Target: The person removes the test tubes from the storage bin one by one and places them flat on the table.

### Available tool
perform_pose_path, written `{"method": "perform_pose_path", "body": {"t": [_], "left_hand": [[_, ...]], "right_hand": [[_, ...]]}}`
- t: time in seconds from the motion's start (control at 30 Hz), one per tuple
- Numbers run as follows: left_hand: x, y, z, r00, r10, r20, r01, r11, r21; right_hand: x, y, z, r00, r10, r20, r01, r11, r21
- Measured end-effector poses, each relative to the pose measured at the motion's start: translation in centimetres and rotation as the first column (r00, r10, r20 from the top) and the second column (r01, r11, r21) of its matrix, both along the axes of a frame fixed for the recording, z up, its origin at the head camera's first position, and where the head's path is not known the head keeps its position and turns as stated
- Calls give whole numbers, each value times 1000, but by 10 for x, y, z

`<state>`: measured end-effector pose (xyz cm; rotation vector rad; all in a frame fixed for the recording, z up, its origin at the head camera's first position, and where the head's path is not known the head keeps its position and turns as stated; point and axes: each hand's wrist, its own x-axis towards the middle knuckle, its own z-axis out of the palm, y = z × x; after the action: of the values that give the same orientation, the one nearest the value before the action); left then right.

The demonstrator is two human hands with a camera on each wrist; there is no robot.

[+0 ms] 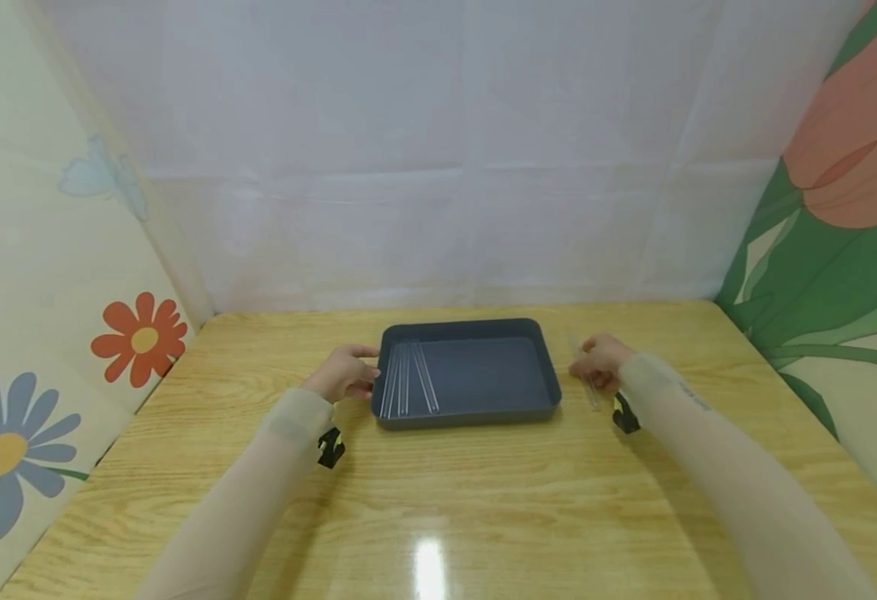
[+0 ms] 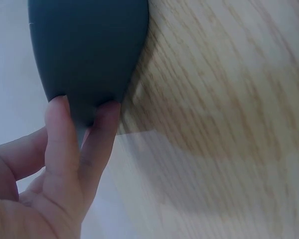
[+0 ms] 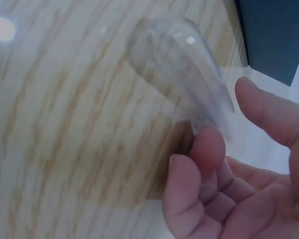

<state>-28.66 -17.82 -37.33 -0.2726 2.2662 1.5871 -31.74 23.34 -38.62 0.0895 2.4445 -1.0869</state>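
Observation:
A dark grey rectangular tray [image 1: 498, 375] lies on the wooden table, with several slim clear tubes [image 1: 426, 379] lengthwise in its left part. At its left end my left hand [image 1: 347, 372] has its fingers stretched out against the outer wall; in the left wrist view, two fingertips [image 2: 60, 112] press on that dark wall. Right of the tray, my right hand [image 1: 602, 361] is over another clear tube [image 1: 593, 400]. The right wrist view shows this round-ended tube [image 3: 174, 59] blurred at the fingertips, with the thumb [image 3: 259, 107] standing apart from it.
The light wooden table [image 1: 438, 492] carries a bright reflection near its front. Behind it hangs a white cloth [image 1: 438, 208]. Flower-patterned panels [image 1: 26, 292] rise along the left and right sides. Each wrist wears a small black device [image 1: 330, 447].

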Motion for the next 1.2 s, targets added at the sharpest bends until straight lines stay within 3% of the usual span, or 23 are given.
{"method": "perform_pose_path", "body": {"t": [0.33, 0.73, 1.0, 1.2], "left_hand": [[0, 0, -1, 1000, -2, -1, 2, 1000, -6], [-2, -1, -3, 1000, 0, -5, 0, 1000, 6], [-2, -1, -3, 1000, 2, -6, -2, 1000, 12], [-3, -2, -3, 1000, 2, -1, -2, 1000, 19]], "right_hand": [[3, 6, 2, 998, -45, 52, 48, 996, -69], [-2, 15, -1, 1000, -7, 26, 7, 1000, -12], [10, 17, 15, 1000, -8, 17, 8, 1000, -27], [8, 25, 20, 1000, 16, 17, -16, 999, -29]]}}
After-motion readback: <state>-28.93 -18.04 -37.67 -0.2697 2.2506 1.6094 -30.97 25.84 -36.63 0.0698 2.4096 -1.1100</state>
